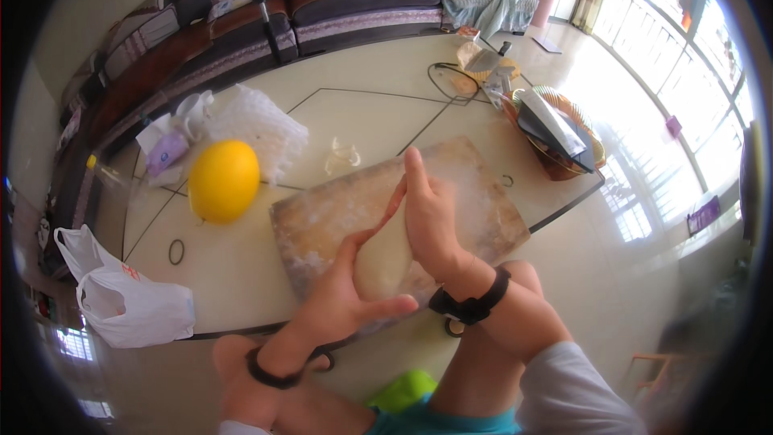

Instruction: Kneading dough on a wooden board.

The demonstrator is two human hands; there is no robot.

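Observation:
A smooth, pale lump of dough [384, 258] is held up between my hands over a floured wooden board [338, 205]. My left hand [337, 290] cups its left side, with the thumb stretched across below the lump. Against the right side of the dough lies the palm of my right hand [432, 217], fingers extended and thumb pointing up. The dough narrows towards the top, where the fingertips of both hands come close together. White flour is smeared over the board, and my hands and forearms hide part of its near side.
Left of the board are a yellow melon [223, 181], bubble wrap [256, 127], a white pitcher [193, 113] and a white plastic bag [136, 302]. At the right, a basket [549, 163] holds a dark flat object. A cable [432, 81] lies behind.

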